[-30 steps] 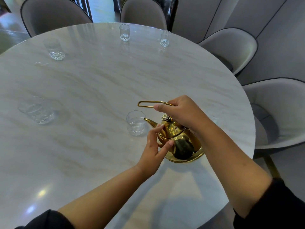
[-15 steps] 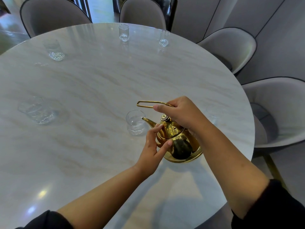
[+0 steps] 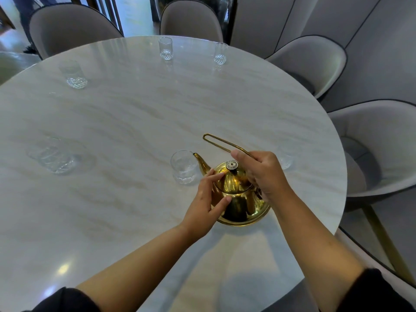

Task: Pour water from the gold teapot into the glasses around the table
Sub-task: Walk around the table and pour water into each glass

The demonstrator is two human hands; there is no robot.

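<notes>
The gold teapot (image 3: 238,197) sits on the round marble table (image 3: 135,113) near its right front edge. Its spout tip is at the rim of a clear glass (image 3: 183,166) that holds some water. My right hand (image 3: 261,174) grips the long wire handle above the lid. My left hand (image 3: 207,203) rests on the pot's left side, fingers on the lid's edge. Other glasses stand around the table: at the left (image 3: 54,157), back left (image 3: 74,74), back middle (image 3: 166,48), back right (image 3: 220,53). One glass (image 3: 284,159) is partly hidden behind my right hand.
Grey upholstered chairs ring the table: two at the back (image 3: 67,25) (image 3: 191,19) and two on the right (image 3: 315,61) (image 3: 378,149). The table's rim curves close by on the right of the teapot.
The teapot has come back from its forward tilt to stand more upright, lower on the table. Its handle now points up and to the back left. Both hands stayed on it.
</notes>
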